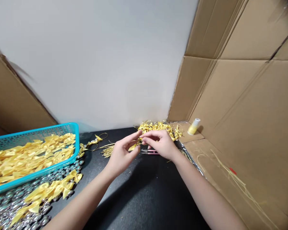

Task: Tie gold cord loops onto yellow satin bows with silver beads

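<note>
your left hand point(123, 154) and right hand point(161, 144) meet over the black tabletop point(139, 198), fingertips almost touching. the yellow satin bow point(132, 147) shows in the gap between your left thumb and forefinger, so it lies on the left-hand side of where your fingertips meet, and your left hand is clearly the nearer one. its long axis seems to slant up toward your right fingertips, though your fingers cover too much to be sure. your left thumb and forefinger stand apart; whether the hidden fingers pinch the bow, you can't tell from here. your right thumb and forefinger are drawn close together beside the left forefinger's tip, by a sliver of gold cord point(141, 139), but a grip on it can't be made out. just below your right palm lie the thread snips point(150, 152), tips pointing left. cut gold cords point(107, 150) lie left of your left hand, and the heap of corded bows point(156, 126) sits just beyond your fingers.
</note>
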Demonstrator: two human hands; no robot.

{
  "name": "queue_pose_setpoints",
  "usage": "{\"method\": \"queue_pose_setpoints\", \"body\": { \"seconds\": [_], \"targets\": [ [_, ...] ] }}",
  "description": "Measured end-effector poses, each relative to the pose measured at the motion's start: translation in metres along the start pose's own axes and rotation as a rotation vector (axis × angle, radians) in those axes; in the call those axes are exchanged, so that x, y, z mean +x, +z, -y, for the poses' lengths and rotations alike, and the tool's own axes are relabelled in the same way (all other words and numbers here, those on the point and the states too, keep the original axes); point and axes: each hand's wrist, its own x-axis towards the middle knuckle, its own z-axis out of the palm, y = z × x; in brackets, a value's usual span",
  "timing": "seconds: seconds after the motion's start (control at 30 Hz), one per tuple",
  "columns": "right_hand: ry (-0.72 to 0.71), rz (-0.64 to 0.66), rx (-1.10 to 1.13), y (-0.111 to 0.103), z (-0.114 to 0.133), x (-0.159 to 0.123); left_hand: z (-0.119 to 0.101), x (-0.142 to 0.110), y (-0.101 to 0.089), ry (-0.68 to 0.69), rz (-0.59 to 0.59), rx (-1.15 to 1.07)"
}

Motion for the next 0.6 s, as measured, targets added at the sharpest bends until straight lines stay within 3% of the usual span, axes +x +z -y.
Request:
{"method": "queue_pose_setpoints", "body": {
  "seconds": [0.13, 0.33, 0.47, 0.53, 0.6],
  "targets": [
    [-0.033, 0.048, 0.035, 0.007, 0.006, -0.005, -0.005, -0.005, 0.005, -0.007, 0.15, 0.127],
    [-0.051, -0.098, -0.077, 0.001, -0.005, 0.003, -0.005, -0.001, 0.004, -0.16, 0.141, -0.137],
    [0.035, 0.063, -0.128, -0.007, -0.012, 0.009, -0.003, 0.002, 0.0, -0.276, 0.123, -0.407],
    [-0.001, 0.162, -0.166, -0.007, -0.013, 0.009, -0.003, 0.003, -0.002, -0.286, 0.132, -0.445],
    [-0.044, 0.173, -0.169, -0.006, -0.014, 0.009, -0.005, 0.004, -0.005, -0.272, 0.144, -0.417]
  ]
}}
